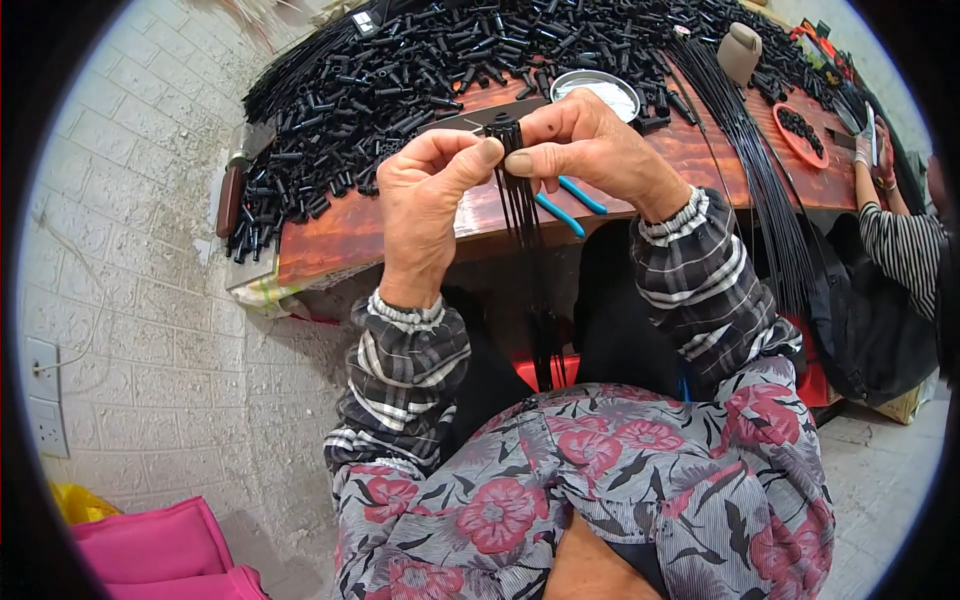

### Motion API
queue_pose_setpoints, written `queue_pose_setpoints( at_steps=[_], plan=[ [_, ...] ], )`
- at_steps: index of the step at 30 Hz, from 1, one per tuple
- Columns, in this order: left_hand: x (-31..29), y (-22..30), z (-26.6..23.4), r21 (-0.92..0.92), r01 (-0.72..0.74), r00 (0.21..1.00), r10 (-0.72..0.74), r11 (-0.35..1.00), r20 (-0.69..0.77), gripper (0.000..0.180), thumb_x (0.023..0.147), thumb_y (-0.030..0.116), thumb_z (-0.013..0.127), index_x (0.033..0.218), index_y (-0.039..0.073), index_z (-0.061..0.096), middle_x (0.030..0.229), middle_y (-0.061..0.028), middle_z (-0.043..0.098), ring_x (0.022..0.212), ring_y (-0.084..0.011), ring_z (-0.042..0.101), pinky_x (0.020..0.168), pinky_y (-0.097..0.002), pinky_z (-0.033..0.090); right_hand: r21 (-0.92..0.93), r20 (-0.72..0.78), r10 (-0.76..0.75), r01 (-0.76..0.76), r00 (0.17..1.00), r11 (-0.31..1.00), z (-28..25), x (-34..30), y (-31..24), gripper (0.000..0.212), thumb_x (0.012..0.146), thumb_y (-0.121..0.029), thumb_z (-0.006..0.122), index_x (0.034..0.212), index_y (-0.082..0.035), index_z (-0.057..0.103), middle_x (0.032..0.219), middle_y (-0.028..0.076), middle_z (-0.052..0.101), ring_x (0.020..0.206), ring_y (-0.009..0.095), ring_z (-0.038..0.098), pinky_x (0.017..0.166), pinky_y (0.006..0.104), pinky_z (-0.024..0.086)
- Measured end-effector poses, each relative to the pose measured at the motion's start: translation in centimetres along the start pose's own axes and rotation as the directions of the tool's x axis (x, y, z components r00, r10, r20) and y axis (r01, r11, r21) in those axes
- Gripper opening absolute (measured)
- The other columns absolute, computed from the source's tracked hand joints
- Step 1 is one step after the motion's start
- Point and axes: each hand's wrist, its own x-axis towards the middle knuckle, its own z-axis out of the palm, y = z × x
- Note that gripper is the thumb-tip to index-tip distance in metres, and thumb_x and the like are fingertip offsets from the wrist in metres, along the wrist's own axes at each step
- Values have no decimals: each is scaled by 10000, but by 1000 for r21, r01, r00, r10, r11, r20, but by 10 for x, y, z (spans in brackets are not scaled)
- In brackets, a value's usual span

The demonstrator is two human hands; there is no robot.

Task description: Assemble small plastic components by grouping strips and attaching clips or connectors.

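Note:
Above the near edge of the table, my left hand [420, 205] and my right hand [600, 150] meet around a bundle of thin black rods [522, 215]. The rods are gathered at a dark knob-like head [502, 125] and hang down toward my lap, resembling an umbrella frame. Thumb and fingers of each hand are closed on this head. A thin wire-like end shows beside the left fingertips. Blue-handled pliers [560, 214] lie just beneath my right hand, their jaws hidden. Behind that hand sits a round metal dish [634, 108] with thin white pieces in it.
Short black tubes [400, 90] cover the back of the red-brown table [330, 240]. A brown-handled tool [230, 200] lies at the left edge. Long black rods [750, 150] hang over the right side, near a red basket [822, 160]. A striped-sleeved co-worker [905, 240] works at far right.

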Motion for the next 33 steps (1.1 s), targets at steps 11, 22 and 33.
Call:
queue_pose_setpoints(
  at_steps=[11, 22, 33],
  plan=[
    [20, 16, -13, -48, 176, 886, -137, 983, 444, 353, 834, 177, 552, 1090, -64, 520, 955, -92, 585, 769, -112, 547, 679, -212, 448, 250, 77, 27, -46, 997, 967, 11, 6, 9, 356, 857, -321, 510, 818, 18, 616, 650, 42, 589, 388, 54, 451, 365, 163, 357],
    [-2, 38, 17, -111, -108, 993, 112, 988, 28, 169, 725, -70, 599, 877, -29, 538, 788, -83, 587, 703, -158, 600, 641, -257, 505, -159, -37, 112, -117, 993, 980, 48, -5, 3, 149, 795, -147, 604, 881, -26, 613, 732, -25, 588, 623, 32, 510, 551, 170, 399],
    [-20, -10, -24, -257, 282, 767, -57, 924, 639, 508, 815, 435, 525, 894, -66, 546, 753, -142, 546, 676, -200, 560, 590, -286, 461, 248, 471, 207, -354, 857, 902, 59, -32, 40, 114, 759, -96, 620, 803, 9, 614, 806, 48, 617, 648, 88, 531, 571, 207, 431]
  ],
)
